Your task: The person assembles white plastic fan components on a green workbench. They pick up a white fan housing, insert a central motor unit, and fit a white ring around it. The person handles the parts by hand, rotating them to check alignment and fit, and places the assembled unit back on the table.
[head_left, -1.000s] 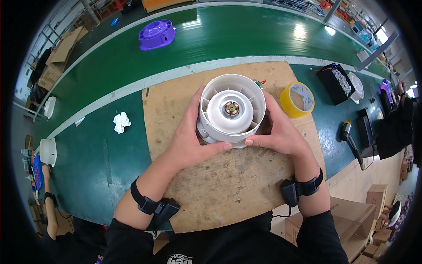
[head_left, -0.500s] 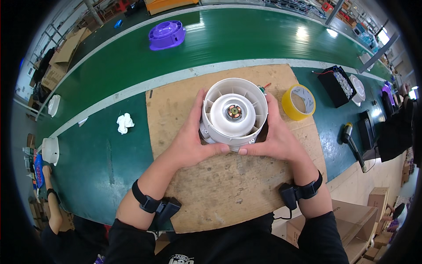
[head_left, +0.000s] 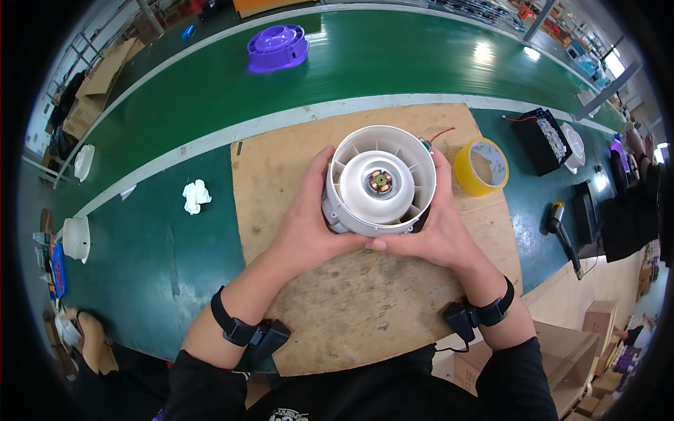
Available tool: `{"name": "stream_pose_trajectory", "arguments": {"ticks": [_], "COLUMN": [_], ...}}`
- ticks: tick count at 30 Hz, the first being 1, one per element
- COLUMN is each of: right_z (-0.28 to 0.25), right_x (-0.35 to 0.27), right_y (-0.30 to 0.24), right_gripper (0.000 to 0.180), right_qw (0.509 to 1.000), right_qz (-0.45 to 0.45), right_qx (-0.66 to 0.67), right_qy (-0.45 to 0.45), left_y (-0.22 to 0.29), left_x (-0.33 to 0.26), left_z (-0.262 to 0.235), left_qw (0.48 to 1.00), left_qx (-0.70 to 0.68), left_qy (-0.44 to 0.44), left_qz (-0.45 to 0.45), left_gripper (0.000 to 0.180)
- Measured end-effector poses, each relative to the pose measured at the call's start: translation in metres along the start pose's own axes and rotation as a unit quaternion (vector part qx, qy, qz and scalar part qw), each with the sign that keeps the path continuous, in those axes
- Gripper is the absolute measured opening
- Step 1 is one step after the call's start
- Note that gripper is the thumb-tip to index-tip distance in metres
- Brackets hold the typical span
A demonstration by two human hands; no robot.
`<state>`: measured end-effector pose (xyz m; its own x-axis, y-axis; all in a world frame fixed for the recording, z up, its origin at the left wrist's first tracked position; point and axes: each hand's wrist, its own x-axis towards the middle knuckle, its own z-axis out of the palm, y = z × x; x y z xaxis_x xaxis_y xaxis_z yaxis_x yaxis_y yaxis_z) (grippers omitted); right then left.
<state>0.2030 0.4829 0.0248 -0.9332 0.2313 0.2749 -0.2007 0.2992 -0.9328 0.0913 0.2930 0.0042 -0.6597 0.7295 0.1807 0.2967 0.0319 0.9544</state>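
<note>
Cupping a round white fan housing (head_left: 381, 182) from both sides, the left hand (head_left: 309, 221) and the right hand (head_left: 437, 224) are closed around its outer wall, thumbs meeting at its near edge. Black wristbands with small black units sit on both forearms nearest the viewer. The housing is held over the middle of a brown wooden board (head_left: 365, 309) that lies on the green bench; whether its underside touches the board I cannot tell. Inside it, a white hub with a coppery motor centre faces up, and thin red wire (head_left: 441, 133) shows at its far right rim. A crumpled white cloth (head_left: 196, 196) lies to the left on the green surface. A roll of yellow tape (head_left: 481, 166) stands just right of the housing. Farther right sits a black box (head_left: 542, 140). Far across the green belt (head_left: 393, 63) rests a purple fan part (head_left: 278, 48).
</note>
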Motion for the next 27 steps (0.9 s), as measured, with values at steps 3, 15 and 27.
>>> {"name": "stream_pose_trajectory", "arguments": {"ticks": [3,15,27], "right_z": [0.0029,0.0091,0.0058], "right_x": [0.0003,-0.0011,0.0011], "right_y": [0.001,0.0019,-0.0079], "right_gripper": [0.121,0.117,0.115], "right_qw": [0.999,0.998,0.997], "right_qz": [0.037,0.043,0.056], "right_qx": [0.014,0.036,0.043], "right_qy": [-0.008,0.023,0.016], "left_y": [-0.0009,0.006,-0.0018], "left_x": [-0.001,-0.0005,-0.0012], "left_z": [0.0012,0.0006,0.0043], "left_qw": [1.0,1.0,1.0], "left_qx": [0.002,0.015,-0.025], "left_qy": [0.008,0.01,0.007], "left_qz": [-0.006,-0.011,0.007], "left_gripper": [0.125,0.12,0.117]}}
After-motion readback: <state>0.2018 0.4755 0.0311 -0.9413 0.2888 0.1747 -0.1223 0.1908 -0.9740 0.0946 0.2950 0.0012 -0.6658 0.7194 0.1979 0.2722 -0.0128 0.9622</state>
